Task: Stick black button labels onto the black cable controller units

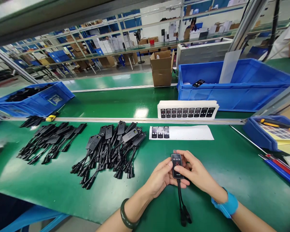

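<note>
Between my hands is a small black controller box (177, 172) with a printed label on its face and two short cables hanging toward me. My left hand (162, 175) holds its left side and supports it from below, thumb at the edge. My right hand (192, 169) grips the other side, its thumb lying on the label. Just beyond lies a white label strip (190, 132) with three black labels left at its left end. To the left, a heap of black controllers with cables (111, 145) covers part of the green bench (145, 193).
Behind the strip stands a stack of label sheets (187, 103). A large blue bin (207, 91) is at back right, a smaller blue bin (38, 103) at left. Another controller heap (50, 138) lies left. Screwdrivers (280, 166) and a blue tray (261, 137) sit at right.
</note>
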`<state>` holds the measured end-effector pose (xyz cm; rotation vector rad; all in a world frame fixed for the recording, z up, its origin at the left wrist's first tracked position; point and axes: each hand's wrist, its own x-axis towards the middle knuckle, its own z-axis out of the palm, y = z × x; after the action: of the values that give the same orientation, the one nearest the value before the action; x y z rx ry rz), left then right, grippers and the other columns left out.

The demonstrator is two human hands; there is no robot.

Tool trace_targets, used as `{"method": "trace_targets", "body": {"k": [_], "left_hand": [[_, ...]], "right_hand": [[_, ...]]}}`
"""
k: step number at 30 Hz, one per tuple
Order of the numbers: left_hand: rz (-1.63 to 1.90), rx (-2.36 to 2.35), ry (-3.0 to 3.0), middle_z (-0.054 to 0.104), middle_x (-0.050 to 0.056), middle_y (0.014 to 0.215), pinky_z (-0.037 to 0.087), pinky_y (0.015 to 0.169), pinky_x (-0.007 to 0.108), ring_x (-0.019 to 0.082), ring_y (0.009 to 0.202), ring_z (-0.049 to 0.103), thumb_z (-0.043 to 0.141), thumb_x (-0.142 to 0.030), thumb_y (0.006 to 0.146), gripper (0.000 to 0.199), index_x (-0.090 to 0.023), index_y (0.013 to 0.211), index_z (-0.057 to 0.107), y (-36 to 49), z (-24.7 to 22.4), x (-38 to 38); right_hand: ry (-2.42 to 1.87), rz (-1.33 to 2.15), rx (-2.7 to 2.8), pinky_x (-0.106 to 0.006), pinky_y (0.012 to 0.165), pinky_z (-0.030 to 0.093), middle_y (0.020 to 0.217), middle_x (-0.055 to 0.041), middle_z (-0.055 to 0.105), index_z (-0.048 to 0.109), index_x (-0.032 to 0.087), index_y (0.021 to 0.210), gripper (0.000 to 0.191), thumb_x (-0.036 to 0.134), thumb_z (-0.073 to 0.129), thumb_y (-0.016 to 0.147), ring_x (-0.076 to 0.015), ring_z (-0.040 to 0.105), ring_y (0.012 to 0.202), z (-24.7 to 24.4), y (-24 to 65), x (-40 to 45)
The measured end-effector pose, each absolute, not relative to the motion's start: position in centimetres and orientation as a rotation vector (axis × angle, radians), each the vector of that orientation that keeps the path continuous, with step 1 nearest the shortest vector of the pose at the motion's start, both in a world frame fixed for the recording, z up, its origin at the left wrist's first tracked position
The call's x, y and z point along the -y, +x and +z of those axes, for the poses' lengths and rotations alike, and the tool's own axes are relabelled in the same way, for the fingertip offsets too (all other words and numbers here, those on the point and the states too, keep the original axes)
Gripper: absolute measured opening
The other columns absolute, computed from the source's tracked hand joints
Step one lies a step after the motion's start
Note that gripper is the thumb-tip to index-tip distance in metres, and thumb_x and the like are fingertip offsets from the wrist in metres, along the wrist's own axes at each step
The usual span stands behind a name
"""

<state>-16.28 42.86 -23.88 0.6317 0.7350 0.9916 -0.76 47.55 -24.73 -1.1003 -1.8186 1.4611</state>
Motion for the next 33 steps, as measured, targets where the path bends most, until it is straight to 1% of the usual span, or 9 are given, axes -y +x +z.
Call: {"method": "trace_targets", "body": {"k": [3, 7, 13, 18, 23, 25, 27, 30, 33], "left_hand": [[1.052, -0.784, 0.594, 0.069, 0.015, 0.095, 0.054, 0.060, 0.028, 0.023, 0.077, 0.070, 0.052, -0.038, 0.089, 0.038, -0.013, 0.117, 0.052, -16.4, -23.9, -42.9], [1.085, -0.812, 0.599, 0.068, 0.013, 0.098, 0.053, 0.059, 0.027, 0.023, 0.076, 0.070, 0.052, -0.042, 0.088, 0.041, -0.017, 0.120, 0.047, -16.2, -24.2, -42.8], [1.079, -0.912, 0.776, 0.067, 0.010, 0.099, 0.055, 0.063, 0.029, 0.019, 0.071, 0.070, 0.052, -0.046, 0.088, 0.046, -0.018, 0.123, 0.040, -15.8, -24.5, -42.6], [1.035, -1.004, 0.910, 0.066, 0.007, 0.103, 0.051, 0.053, 0.022, 0.013, 0.061, 0.067, 0.050, -0.048, 0.089, 0.043, -0.021, 0.121, 0.040, -15.6, -24.4, -42.4], [1.098, -0.954, 0.757, 0.065, 0.009, 0.105, 0.052, 0.064, 0.027, 0.016, 0.076, 0.066, 0.056, -0.054, 0.083, 0.058, -0.021, 0.127, 0.039, -15.5, -25.3, -42.8], [1.121, -0.872, 0.709, 0.066, 0.010, 0.104, 0.052, 0.075, 0.033, 0.019, 0.085, 0.065, 0.048, -0.061, 0.084, 0.071, -0.019, 0.138, 0.029, -15.5, -25.5, -43.0], [1.104, -0.846, 0.785, 0.065, 0.013, 0.106, 0.049, 0.084, 0.040, 0.021, 0.090, 0.064, 0.036, -0.065, 0.087, 0.076, -0.018, 0.144, 0.019, -15.7, -25.5, -43.1], [1.063, -1.059, 1.218, 0.061, 0.013, 0.119, 0.044, 0.093, 0.043, 0.023, 0.101, 0.060, 0.041, -0.054, 0.090, 0.060, -0.022, 0.140, 0.033, -16.5, -25.1, -43.3], [0.952, -1.380, 1.729, 0.054, 0.010, 0.128, 0.038, 0.101, 0.045, 0.027, 0.118, 0.049, 0.054, -0.037, 0.086, 0.041, -0.025, 0.125, 0.051, -17.4, -24.7, -43.7]], "right_hand": [[-1.036, 1.519, 1.861, -0.032, 0.081, 0.054, 0.117, -0.0052, 0.054, 0.044, 0.027, 0.131, 0.062, 0.026, 0.068, 0.074, -0.0210, 0.056, 0.102, -24.7, -0.9, -47.0], [-0.978, 1.740, 1.803, -0.033, 0.080, 0.056, 0.131, -0.0071, 0.048, 0.023, 0.031, 0.144, 0.091, 0.025, 0.073, 0.068, -0.0217, 0.057, 0.105, -24.3, -0.9, -46.9], [-1.006, 1.467, 1.893, -0.040, 0.093, 0.048, 0.120, -0.0089, 0.061, 0.035, 0.023, 0.143, 0.052, 0.039, 0.039, 0.093, -0.0232, 0.055, 0.112, -24.6, -0.7, -47.2], [-1.051, 1.216, 1.986, -0.034, 0.077, 0.054, 0.104, -0.0073, 0.067, 0.042, 0.020, 0.137, 0.047, 0.036, 0.037, 0.093, -0.0196, 0.064, 0.082, -25.5, -1.0, -46.8], [-1.051, 1.012, 2.112, -0.041, 0.093, 0.049, 0.125, -0.0111, 0.057, 0.031, 0.021, 0.143, 0.051, 0.035, 0.037, 0.094, -0.0242, 0.056, 0.111, -25.8, -1.4, -46.6], [-1.042, 0.890, 2.203, -0.042, 0.094, 0.049, 0.126, -0.0125, 0.054, 0.023, 0.021, 0.146, 0.059, 0.034, 0.044, 0.092, -0.0253, 0.053, 0.113, -25.3, -1.4, -46.9], [-1.095, 0.738, 2.311, -0.042, 0.089, 0.052, 0.119, -0.0139, 0.056, 0.026, 0.018, 0.145, 0.058, 0.030, 0.044, 0.091, -0.0261, 0.056, 0.107, -24.6, -0.9, -47.7], [-1.376, 0.332, 2.427, -0.045, 0.085, 0.052, 0.105, -0.0209, 0.059, 0.041, 0.003, 0.135, 0.049, 0.018, 0.038, 0.089, -0.0306, 0.059, 0.096, -23.8, 1.6, -49.8], [-1.757, -0.151, 2.427, -0.049, 0.074, 0.052, 0.091, -0.0280, 0.059, 0.042, -0.014, 0.127, 0.049, 0.007, 0.036, 0.083, -0.0355, 0.062, 0.082, -23.7, 5.6, -52.3]]}}
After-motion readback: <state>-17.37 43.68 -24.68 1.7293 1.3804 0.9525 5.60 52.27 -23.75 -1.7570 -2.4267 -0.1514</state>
